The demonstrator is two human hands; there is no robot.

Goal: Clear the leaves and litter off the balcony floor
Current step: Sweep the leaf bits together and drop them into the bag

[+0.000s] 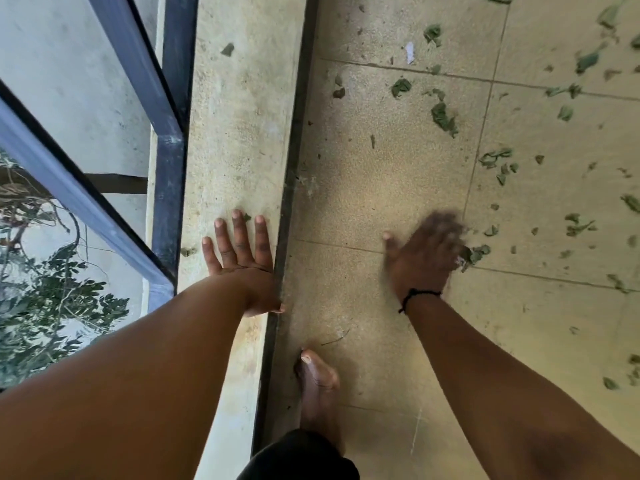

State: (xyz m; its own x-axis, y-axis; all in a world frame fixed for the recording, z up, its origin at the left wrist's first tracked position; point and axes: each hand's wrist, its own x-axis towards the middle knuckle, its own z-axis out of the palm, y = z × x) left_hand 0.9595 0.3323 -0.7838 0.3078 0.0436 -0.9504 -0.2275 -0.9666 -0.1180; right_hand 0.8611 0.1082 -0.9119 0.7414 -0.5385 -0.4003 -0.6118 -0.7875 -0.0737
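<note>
My left hand (242, 261) lies flat, fingers spread, on the raised concrete curb (235, 133) at the balcony's edge. My right hand (424, 254) is low over the tiled balcony floor (381, 174), blurred, fingers extended, and touches a clump of green leaves (476, 254) at its fingertips. Several torn green leaves (443, 117) lie scattered over the tiles to the right and far side. A small white scrap of litter (409, 51) lies among them. One leaf bit (227, 49) sits on the curb, another (188, 251) beside my left little finger.
A dark metal railing (169, 140) runs along the curb's left side, with a drop and tree foliage (59, 299) beyond. My bare foot (318, 386) stands on the tiles next to the curb's dark edge strip (294, 161). A thin twig (334, 339) lies near the toes.
</note>
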